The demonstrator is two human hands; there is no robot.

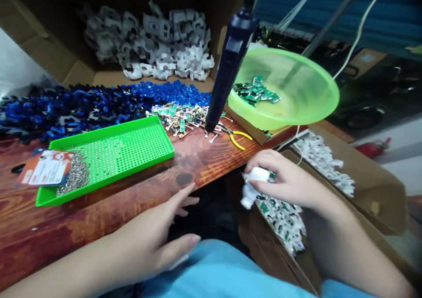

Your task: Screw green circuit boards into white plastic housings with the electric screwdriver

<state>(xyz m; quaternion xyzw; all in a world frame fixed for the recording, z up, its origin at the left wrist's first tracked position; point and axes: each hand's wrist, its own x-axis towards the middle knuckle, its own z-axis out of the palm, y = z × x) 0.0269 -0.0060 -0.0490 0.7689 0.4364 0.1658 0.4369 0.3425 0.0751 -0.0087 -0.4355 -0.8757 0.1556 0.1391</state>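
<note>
My right hand (286, 179) grips a white plastic part with a green circuit board (255, 184), held over a cardboard box (379, 201) of finished white parts at the table's right edge. My left hand (158, 232) rests at the front edge of the wooden table (204, 157), fingers apart, holding nothing. A dark electric screwdriver (229, 65) hangs over the table, its tip just above a heap of small green circuit boards (181, 115).
A green perforated tray (132, 146) holds small screws and an orange card. Blue plastic parts (82, 104) lie piled behind it. A box of white housings (154, 43) stands at the back. A green bowl (306, 91) contains circuit boards. Yellow-handled pliers (237, 137) lie nearby.
</note>
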